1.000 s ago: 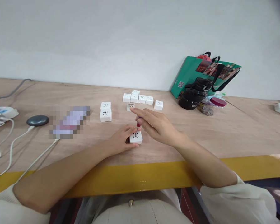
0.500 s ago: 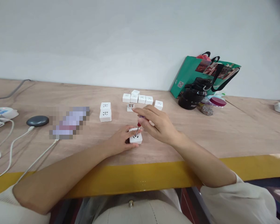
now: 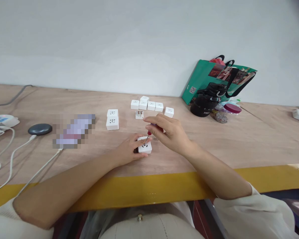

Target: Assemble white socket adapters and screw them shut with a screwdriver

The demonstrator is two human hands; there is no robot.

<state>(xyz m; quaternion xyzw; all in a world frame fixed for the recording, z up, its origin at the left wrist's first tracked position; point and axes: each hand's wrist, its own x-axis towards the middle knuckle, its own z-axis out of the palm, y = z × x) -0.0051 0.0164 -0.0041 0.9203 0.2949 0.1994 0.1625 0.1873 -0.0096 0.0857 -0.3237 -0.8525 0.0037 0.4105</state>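
Note:
My left hand (image 3: 129, 148) grips a white wall socket (image 3: 145, 149) by its sides and holds it on the table, face up. In my right hand (image 3: 170, 134) is a screwdriver (image 3: 149, 132) with a red handle, partly hidden by the fingers. Its thin shaft slants down, and the tip meets the middle of the socket's face. Just beyond lies an open socket part (image 3: 139, 115) with copper-coloured metal inside. Two white sockets (image 3: 112, 123) stand to the left, one behind the other.
Several white sockets (image 3: 151, 106) stand in a row at the back. A black bottle (image 3: 205, 103) and a green bag (image 3: 196, 78) are at the right, near a jar with a dark red lid (image 3: 232, 108). Left are a blurred phone (image 3: 76, 131), a dark oval device (image 3: 40, 129) and white cables.
The fingers of my right hand have shifted slightly on the screwdriver handle, and the handle leans a little more to the right. My left hand and the socket stay in place.

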